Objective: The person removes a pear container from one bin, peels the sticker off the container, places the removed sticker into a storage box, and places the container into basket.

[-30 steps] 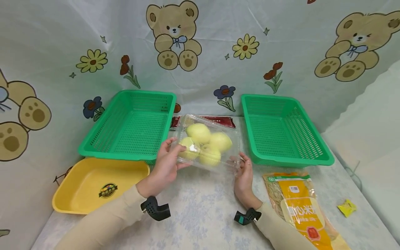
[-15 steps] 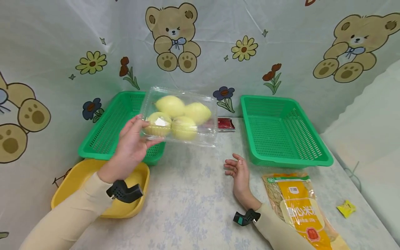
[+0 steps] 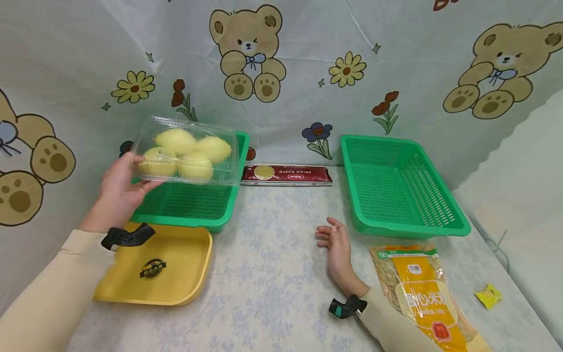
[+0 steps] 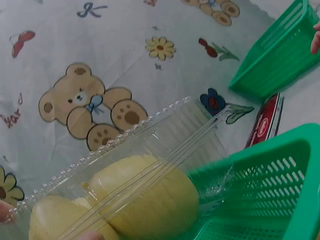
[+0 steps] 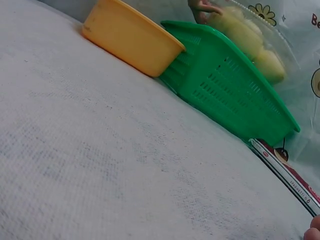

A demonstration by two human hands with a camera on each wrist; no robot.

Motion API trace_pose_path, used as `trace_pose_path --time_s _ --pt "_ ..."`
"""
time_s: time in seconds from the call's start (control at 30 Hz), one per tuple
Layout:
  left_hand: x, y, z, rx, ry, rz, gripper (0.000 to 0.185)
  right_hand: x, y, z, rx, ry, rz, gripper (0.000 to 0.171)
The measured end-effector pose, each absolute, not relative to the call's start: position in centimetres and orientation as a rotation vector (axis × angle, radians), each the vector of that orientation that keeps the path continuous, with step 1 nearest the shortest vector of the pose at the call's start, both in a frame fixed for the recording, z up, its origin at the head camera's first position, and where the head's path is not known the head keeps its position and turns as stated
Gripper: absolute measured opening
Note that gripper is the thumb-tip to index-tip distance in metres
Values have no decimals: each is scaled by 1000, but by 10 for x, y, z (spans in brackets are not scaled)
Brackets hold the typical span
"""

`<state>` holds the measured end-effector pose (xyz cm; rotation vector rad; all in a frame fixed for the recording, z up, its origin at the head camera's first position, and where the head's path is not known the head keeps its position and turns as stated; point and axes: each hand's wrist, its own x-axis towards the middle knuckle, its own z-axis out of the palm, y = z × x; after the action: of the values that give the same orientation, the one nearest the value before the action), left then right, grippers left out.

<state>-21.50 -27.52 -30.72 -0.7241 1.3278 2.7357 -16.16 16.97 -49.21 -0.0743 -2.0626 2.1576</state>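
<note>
A clear plastic box of pale yellow pears (image 3: pixel 195 167) hangs above the left green basket (image 3: pixel 193 208), gripped at its left end by my left hand (image 3: pixel 120 188). In the left wrist view the see-through box (image 4: pixel 150 125) slants over the basket's (image 4: pixel 300 200) rim, with only bits of the fingers showing. From the right wrist view, the pears (image 5: pixel 245 37) are seen over the basket's (image 5: pixel 225 95) far side. My right hand (image 3: pixel 336 244) lies by the table's middle, fingers loosely bent, holding nothing.
A yellow basin (image 3: pixel 176 274) stands in front of the left basket. Between the two baskets lies a red spaghetti pack (image 3: pixel 288 175). The right green basket (image 3: pixel 382 186) has an orange-and-clear food bag (image 3: pixel 424 288) before it and a small yellow packet (image 3: pixel 488 296) further right.
My left hand has carried the pear box leftward and up, from the table's middle to over the left basket. The right hand has let go of the box and stayed behind.
</note>
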Motion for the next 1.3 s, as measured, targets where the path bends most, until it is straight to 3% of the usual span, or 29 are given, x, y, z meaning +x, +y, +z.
trace_pose_path --time_s 0.1,0.3,0.5,0.73,0.9,1.1,1.23,1.3 --pt "-219 -289 -312 -788 1312 2699 72 -162 168 -491 -105 -2127 2093 38" --pt "-223 -300 -325 -910 1445 2605 55 -161 166 -491 -100 -2196 2045 41" --pt "-230 -300 -336 -948 1564 2529 62 -161 166 -492 -91 -2189 2067 42" --pt "-234 -302 -349 -963 1602 2501 28 -161 165 -492 -109 -2182 2057 43" --pt "-233 -301 -353 -808 1691 2450 23 -162 167 -490 -115 -2199 2053 44" --pt "-229 -300 -356 -775 1681 2469 34 -162 168 -490 -117 -2212 2048 44" --pt "-225 -297 -352 -765 1620 2513 24 -163 167 -490 -118 -2220 2042 44" --pt "-221 -295 -349 -757 1551 2541 43 -163 167 -490 -118 -2225 2036 44"
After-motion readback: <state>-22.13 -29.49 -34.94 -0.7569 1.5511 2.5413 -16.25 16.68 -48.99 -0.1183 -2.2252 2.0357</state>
